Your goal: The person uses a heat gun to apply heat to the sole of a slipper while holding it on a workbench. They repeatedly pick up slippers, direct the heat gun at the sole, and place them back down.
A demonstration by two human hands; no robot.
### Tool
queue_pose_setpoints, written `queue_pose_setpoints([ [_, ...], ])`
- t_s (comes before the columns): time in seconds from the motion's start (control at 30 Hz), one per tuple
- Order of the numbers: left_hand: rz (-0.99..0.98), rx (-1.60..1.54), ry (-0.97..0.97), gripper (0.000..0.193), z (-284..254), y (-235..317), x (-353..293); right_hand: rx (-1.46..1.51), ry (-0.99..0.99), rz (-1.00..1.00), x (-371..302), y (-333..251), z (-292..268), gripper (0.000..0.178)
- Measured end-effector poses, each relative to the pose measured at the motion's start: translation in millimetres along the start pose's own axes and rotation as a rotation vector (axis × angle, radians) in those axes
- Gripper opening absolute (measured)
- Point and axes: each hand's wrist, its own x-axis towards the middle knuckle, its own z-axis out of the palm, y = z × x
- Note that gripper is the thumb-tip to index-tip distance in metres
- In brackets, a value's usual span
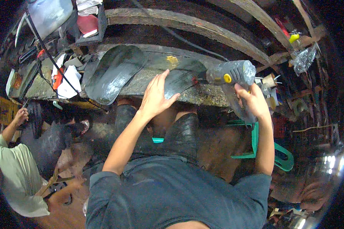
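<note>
My left hand (155, 95) lies flat, fingers apart, pressing on a dark curved sheet piece (181, 78) at the edge of a worn workbench (153, 78). My right hand (252, 101) grips the handle of a grey power drill (233, 74) with a yellow button. The drill's tip points left and meets the dark piece just right of my left fingers. A second, larger dark curved piece (114, 74) lies on the bench to the left.
Another person in a pale shirt (15, 171) crouches at lower left, one hand raised. A black cable (49, 57) crosses the cluttered left bench end with white rags (68, 82). A green plastic stool (267, 152) stands under my right arm. Wooden beams run behind.
</note>
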Motion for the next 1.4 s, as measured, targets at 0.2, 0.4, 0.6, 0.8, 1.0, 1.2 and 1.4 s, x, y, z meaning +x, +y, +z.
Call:
queue_pose_setpoints([
  [0.2, -0.103, 0.174, -0.172, 0.114, 30, 5, 39, 0.159, 0.13, -0.052, 17, 17, 10, 0.03],
  [0.4, -0.179, 0.284, -0.302, 0.114, 22, 7, 55, 0.054, 0.163, -0.103, 2, 16, 8, 0.028],
  [0.6, -0.16, 0.087, -0.056, 0.104, -54, -9, 74, 0.235, 0.053, -0.016, -15, 14, -9, 0.032],
  [0.8, -0.579, -0.486, 0.066, 0.079, -117, -30, 11, 0.153, 0.019, -0.035, -13, 18, 1, 0.034],
  [1.0, -0.603, -1.159, 0.048, 0.075, -143, -31, -73, 0.077, 0.124, -0.033, 17, 16, 8, 0.033],
  [1.2, -0.576, -1.183, 0.042, 0.089, -149, -9, -105, 0.026, 0.161, -0.089, 58, 21, 12, 0.035],
  [1.4, -0.571, -1.238, 0.102, 0.09, -139, 0, -117, 0.126, 0.089, -0.052, 84, 22, 20, 0.045],
])
